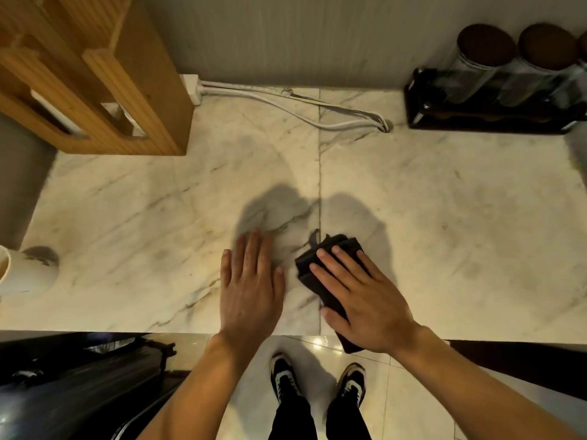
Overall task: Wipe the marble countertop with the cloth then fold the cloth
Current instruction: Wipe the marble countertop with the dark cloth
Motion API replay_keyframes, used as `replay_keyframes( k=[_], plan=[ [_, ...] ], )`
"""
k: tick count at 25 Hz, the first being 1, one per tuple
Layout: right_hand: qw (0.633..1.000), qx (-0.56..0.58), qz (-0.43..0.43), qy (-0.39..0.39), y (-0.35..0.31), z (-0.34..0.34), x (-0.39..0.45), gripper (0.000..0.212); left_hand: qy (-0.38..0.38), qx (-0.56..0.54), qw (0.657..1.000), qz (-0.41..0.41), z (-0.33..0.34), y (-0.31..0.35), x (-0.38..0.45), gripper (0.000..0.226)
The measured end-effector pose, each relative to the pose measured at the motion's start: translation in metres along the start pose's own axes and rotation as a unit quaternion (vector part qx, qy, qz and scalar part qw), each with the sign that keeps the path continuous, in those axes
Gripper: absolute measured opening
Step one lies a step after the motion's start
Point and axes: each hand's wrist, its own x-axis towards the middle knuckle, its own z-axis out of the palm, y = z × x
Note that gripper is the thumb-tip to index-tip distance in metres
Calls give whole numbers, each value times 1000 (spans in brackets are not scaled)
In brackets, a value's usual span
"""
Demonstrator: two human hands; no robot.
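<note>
A dark folded cloth (pixel 320 268) lies on the white marble countertop (pixel 444 217) near its front edge, with one end hanging over that edge. My right hand (pixel 362 300) rests flat on top of the cloth, fingers spread, covering its middle. My left hand (pixel 251 281) lies palm down on the bare marble just left of the cloth, fingers together, not touching it.
A wooden rack (pixel 95 74) stands at the back left with a white power strip and cables (pixel 286 106) running along the wall. A black stand with glass jars (pixel 495 90) sits at the back right. A white cup (pixel 25 271) stands at the left edge.
</note>
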Motion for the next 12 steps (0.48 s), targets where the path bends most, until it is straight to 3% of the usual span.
replay_keyframes(
  k=[4,12],
  plan=[
    [998,-18,-54,-25,37,-8,12,65,0,0,1000,-1,7,17,2,63],
    [999,-38,-13,-18,79,-21,53,64,-1,27,999,39,23,47,30,60]
  ],
)
